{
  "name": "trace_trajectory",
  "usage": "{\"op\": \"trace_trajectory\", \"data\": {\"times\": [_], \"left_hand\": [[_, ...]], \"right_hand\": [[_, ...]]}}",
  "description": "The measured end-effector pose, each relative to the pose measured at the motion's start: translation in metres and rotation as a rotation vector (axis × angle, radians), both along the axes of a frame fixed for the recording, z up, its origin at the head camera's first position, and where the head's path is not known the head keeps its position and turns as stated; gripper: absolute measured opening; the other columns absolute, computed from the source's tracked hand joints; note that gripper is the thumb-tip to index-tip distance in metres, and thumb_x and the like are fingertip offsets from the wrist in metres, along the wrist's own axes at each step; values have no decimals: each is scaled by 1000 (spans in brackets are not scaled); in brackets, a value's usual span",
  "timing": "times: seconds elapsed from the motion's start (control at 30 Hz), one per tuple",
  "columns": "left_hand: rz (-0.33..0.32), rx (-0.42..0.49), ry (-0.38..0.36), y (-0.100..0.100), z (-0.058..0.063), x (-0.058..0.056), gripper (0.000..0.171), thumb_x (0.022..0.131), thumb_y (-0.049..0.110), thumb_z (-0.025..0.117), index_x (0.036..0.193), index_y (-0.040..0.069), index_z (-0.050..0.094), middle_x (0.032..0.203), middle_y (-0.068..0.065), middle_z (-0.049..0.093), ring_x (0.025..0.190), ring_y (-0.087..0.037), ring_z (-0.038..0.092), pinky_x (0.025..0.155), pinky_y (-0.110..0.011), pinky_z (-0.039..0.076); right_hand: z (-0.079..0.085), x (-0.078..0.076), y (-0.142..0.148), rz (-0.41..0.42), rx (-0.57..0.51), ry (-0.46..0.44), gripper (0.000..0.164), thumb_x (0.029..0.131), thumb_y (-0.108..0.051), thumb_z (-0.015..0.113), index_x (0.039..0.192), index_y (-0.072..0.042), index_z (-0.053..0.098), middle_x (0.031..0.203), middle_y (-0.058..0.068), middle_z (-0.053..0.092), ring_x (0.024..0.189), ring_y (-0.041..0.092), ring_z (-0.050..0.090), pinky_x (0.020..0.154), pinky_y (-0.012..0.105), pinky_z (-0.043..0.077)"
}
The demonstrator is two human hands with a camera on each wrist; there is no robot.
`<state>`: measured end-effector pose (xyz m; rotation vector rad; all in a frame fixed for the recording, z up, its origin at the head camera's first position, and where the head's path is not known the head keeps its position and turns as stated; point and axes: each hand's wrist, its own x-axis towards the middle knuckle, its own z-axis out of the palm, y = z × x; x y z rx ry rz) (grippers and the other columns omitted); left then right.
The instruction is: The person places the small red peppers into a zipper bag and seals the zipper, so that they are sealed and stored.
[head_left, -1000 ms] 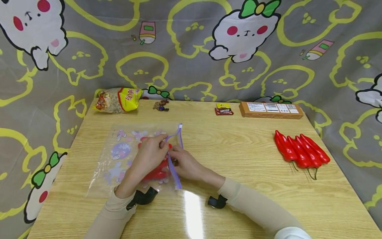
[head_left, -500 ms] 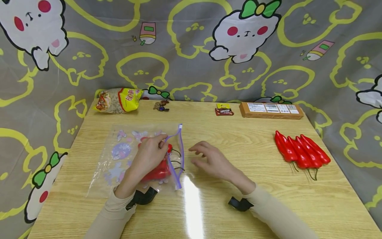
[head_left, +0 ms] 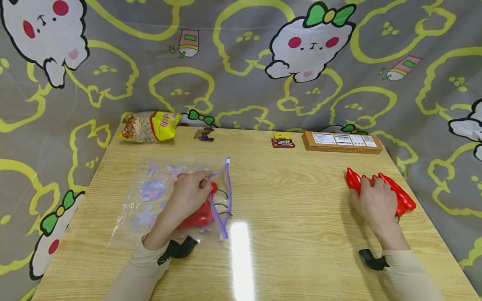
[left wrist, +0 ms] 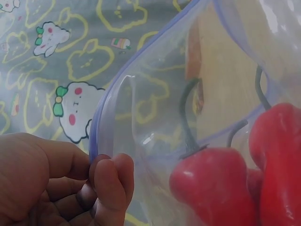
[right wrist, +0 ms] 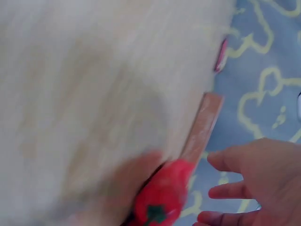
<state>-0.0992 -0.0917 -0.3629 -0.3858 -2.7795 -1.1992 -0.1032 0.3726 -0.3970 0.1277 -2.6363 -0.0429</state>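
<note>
A clear zip bag with a purple edge and printed pastel figures lies on the left of the table. Red peppers with green stems are inside it, stems toward the opening. My left hand pinches the upper rim of the bag's mouth, which gapes; the left wrist view shows thumb and fingers on the purple strip. Over at the right, my right hand hovers over loose red peppers, partly covering them. In the right wrist view its fingers are spread, apart from the pepper seen there.
Along the back of the table stand a yellow-ended snack bag, small dark wrapped items, red and yellow sweets and a long brown box. A patterned cloth hangs behind.
My right hand has left the bag's mouth and moved across the table to the loose peppers at the right. My left hand keeps its pinch on the bag's rim.
</note>
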Motion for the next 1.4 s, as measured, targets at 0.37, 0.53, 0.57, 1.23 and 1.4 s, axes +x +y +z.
{"op": "trace_trajectory", "data": {"times": [0.37, 0.53, 0.57, 1.23, 1.4], "left_hand": [[3, -10, -5, -1, 0, 0, 31, 84, 5, 54, 113, 0, 64, 60, 0, 46, 48, -9, 30, 45, -23, 24], [-7, -11, -2, -1, 0, 0, 31, 84, 4, 54, 112, -1, 64, 59, 0, 44, 49, -9, 30, 45, -23, 24], [-11, -11, -1, -1, -1, -1, 31, 83, 4, 54, 112, -1, 64, 59, 1, 44, 49, -9, 30, 45, -23, 24], [-28, -28, 36, 5, 0, 0, 30, 83, 5, 55, 111, 0, 65, 62, 1, 52, 52, -11, 39, 50, -25, 33], [-37, -26, 20, 6, -2, 2, 30, 84, 5, 54, 111, 0, 65, 56, 3, 44, 48, -9, 33, 46, -24, 26]], "right_hand": [[-7, 6, 16, -122, 6, -266, 36, 69, -13, 68, 89, 7, 47, 67, 31, 45, 55, 47, 45, 39, 49, 32], [-6, 5, 13, -128, -19, -299, 42, 70, -15, 68, 98, 8, 48, 73, 32, 48, 59, 47, 47, 41, 50, 34], [-5, 5, 11, -126, -35, -295, 43, 70, -17, 67, 100, 8, 49, 76, 32, 49, 61, 47, 48, 43, 51, 35], [19, -6, -166, 488, -621, -440, 30, 79, -18, 72, 106, -10, 62, 99, 6, 64, 79, 16, 64, 65, 25, 53], [8, -9, -203, 571, -594, -423, 31, 78, -14, 73, 106, -6, 61, 100, 6, 64, 79, 15, 63, 66, 26, 54]]}}
